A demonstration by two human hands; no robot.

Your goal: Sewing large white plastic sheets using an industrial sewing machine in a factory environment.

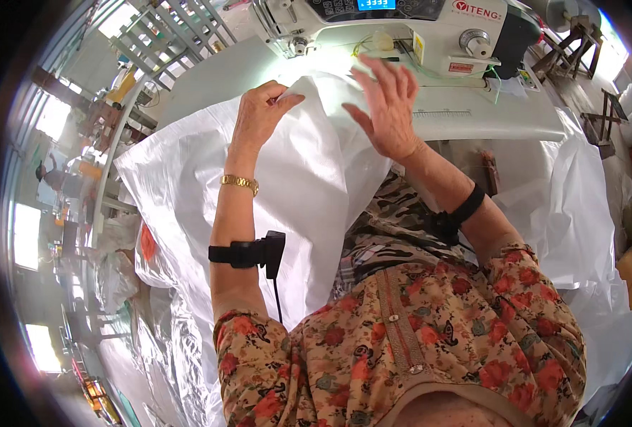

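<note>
White sheet (287, 178) sits centre-left of frame, big, shiny, creased; upper edge lies on the pale sewing table (209, 82), rest hangs down over the table's near side toward the lower left. Left hand (260, 114) upper centre-left: fingers curled, thumb brought in against them, pinching the sheet near its upper edge. Right hand (389, 110) upper centre, a bit blurred: fingers spread and raised, thumb apart, nothing seen in its grip; it's by the sheet's upper right edge, can't tell if it touches.

White sewing machine (430, 32) runs across the top of frame, blue display (376, 4) lit at the top edge, dial (474, 43) on its right end. Needle end is top centre-left, above the left hand; bright light on the table just right of it. Green thread (497, 84) hangs at the machine's right end. Ruler scale (440, 114) on the table, right of the right hand.

Gold bracelet (239, 183) on left wrist, black strap (239, 254) with a boxy unit on left forearm, another black band (468, 205) on right forearm. Floral top (430, 341) fills lower centre; camouflage cloth (390, 224) over the lap, right of the sheet. More white sheeting (579, 213) drapes at right of frame; can't tell whether it's the same piece.
</note>
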